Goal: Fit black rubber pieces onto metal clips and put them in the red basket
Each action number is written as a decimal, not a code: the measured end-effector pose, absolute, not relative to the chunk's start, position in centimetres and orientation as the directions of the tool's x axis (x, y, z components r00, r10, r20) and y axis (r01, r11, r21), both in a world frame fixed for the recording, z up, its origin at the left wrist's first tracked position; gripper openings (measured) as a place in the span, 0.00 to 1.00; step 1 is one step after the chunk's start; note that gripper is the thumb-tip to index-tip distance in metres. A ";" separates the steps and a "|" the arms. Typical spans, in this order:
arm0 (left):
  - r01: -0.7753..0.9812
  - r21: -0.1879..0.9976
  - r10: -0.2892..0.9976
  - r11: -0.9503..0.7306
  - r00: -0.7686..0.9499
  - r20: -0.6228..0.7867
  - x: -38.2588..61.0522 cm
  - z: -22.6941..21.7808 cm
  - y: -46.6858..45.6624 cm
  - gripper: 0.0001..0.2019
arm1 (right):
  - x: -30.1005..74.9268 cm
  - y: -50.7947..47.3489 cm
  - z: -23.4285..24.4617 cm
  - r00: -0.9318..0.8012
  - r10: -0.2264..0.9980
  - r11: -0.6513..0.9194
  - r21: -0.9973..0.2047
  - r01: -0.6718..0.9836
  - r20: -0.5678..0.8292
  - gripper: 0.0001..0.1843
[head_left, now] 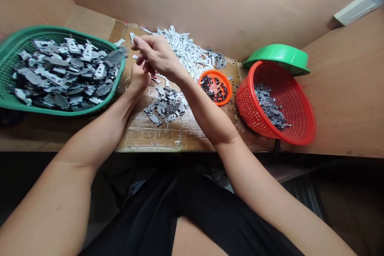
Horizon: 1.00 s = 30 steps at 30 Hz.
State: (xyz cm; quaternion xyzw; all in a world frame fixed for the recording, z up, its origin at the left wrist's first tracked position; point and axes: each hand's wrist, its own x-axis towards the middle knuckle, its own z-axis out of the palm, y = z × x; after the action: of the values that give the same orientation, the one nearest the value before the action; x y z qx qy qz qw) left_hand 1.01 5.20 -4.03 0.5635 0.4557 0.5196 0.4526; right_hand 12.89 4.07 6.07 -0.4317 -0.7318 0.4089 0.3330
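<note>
Head view: right hand sits over left hand, fingers pinched together; can't tell what they grip. Grey parts pile lies just below on board, white parts pile behind, green basket to the left.

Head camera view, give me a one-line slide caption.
Left hand and right hand meet above a small grey parts pile, between a green basket of parts and a red basket.

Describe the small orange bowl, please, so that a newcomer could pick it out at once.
Start at the big red mesh basket on the right of the wooden bench. Just to its left stands a small orange bowl of tiny dark parts. It is the only orange container, far smaller than the red basket or the green tray.
</note>
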 end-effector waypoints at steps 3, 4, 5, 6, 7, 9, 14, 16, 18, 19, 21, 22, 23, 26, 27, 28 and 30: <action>0.166 0.977 0.986 -0.136 0.114 0.118 0.4 -3.5 4.3 0.17 | 15.5 5.8 6.5 -0.378 0.893 0.433 -0.688 0.582 0.243 0.22; 0.203 0.967 0.974 -0.155 0.195 0.116 0.2 -3.3 3.9 0.13 | 17.8 5.8 6.3 -0.339 0.910 0.412 -0.624 0.664 0.240 0.18; 0.231 0.955 0.955 -0.187 0.269 0.122 0.0 -3.3 3.6 0.10 | 20.6 5.5 6.0 -0.298 0.932 0.362 -0.568 0.739 0.206 0.14; 0.254 0.940 0.936 -0.225 0.323 0.137 -0.1 -3.3 3.4 0.08 | 23.6 5.1 5.5 -0.256 0.951 0.310 -0.512 0.801 0.175 0.11; 0.278 0.924 0.920 -0.264 0.361 0.154 -0.1 -3.3 3.2 0.05 | 26.5 4.5 5.0 -0.196 0.970 0.242 -0.451 0.859 0.146 0.09; 0.333 0.884 0.895 -0.327 0.409 0.177 0.1 -3.6 3.2 0.07 | 31.5 3.2 3.5 -0.039 0.999 0.047 -0.329 0.943 0.031 0.08; 0.363 0.829 0.813 -0.426 0.556 0.175 0.9 -4.3 3.3 0.13 | 36.4 0.3 -0.1 0.037 0.998 -0.052 -0.276 0.960 -0.058 0.09; 0.340 0.832 0.796 -0.439 0.576 0.185 0.9 -4.3 3.1 0.12 | 36.5 -0.2 -0.8 -0.012 1.000 0.004 -0.316 0.949 -0.022 0.12; 0.338 0.838 0.819 -0.428 0.538 0.200 0.9 -4.1 2.8 0.13 | 36.6 -0.4 -0.8 -0.033 0.999 0.020 -0.348 0.937 -0.030 0.15; 0.341 0.844 0.837 -0.414 0.507 0.206 0.8 -4.0 2.7 0.14 | 36.7 -0.5 -0.7 -0.034 0.999 0.016 -0.362 0.932 -0.042 0.16; 0.332 0.869 0.871 -0.366 0.452 0.194 0.6 -3.8 2.7 0.17 | 37.1 -0.6 -0.4 -0.021 0.999 0.000 -0.392 0.920 -0.050 0.18; 0.311 0.893 0.883 -0.326 0.437 0.170 0.6 -3.7 2.8 0.19 | 37.2 -0.6 -0.3 -0.012 0.999 -0.009 -0.413 0.911 -0.047 0.18; 0.280 0.921 0.893 -0.273 0.429 0.134 0.5 -3.6 2.9 0.22 | 37.4 -0.7 -0.3 -0.004 0.999 -0.014 -0.438 0.899 -0.040 0.17; 0.175 0.982 0.906 -0.072 0.423 -0.009 0.3 -3.3 3.2 0.26 | 37.4 -0.6 -0.5 -0.036 0.999 0.023 -0.488 0.872 -0.017 0.08; 0.148 0.989 0.908 -0.011 0.417 -0.052 0.3 -3.2 3.2 0.27 | 37.3 -0.5 -0.7 -0.058 0.998 0.046 -0.483 0.874 -0.010 0.06; 0.125 0.991 0.908 0.039 0.410 -0.088 0.2 -2.9 3.2 0.28 | 37.2 -0.4 -0.8 -0.078 0.997 0.067 -0.468 0.881 -0.005 0.06; 0.075 0.991 0.905 0.111 0.405 -0.132 0.2 -2.4 3.2 0.28 | 36.9 -0.2 -1.0 -0.103 0.995 0.089 -0.426 0.900 -0.009 0.09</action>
State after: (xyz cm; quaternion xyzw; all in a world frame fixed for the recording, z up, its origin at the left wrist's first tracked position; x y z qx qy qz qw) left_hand 0.18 3.19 -2.42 0.5738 0.4270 0.3393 0.6110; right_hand 36.90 -0.16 -0.98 -0.6544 -0.7240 0.1650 0.1427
